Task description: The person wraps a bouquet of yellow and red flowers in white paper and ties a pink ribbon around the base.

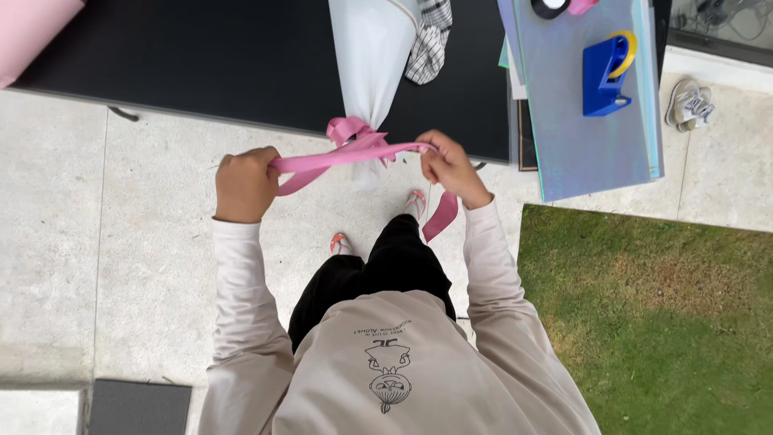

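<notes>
At table's near edge, left hand (245, 185) and right hand (451, 167) each clenched on pink ribbon (346, 155), ribbon knotted around white wrap (369, 60), blue tape dispenser (605, 74) far right.

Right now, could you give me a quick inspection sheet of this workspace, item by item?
Surface: black table, its edge near the hands.
Job's things: pink ribbon tied round the neck of a white paper wrap, pulled taut to both sides.
Clutter: blue tape dispenser on shiny sheets; checked cloth; pink roll.
Grippers: left hand and right hand each closed on a ribbon end.
Cables: nothing seen.
Surroundings: stone floor, grass, shoes.
</notes>
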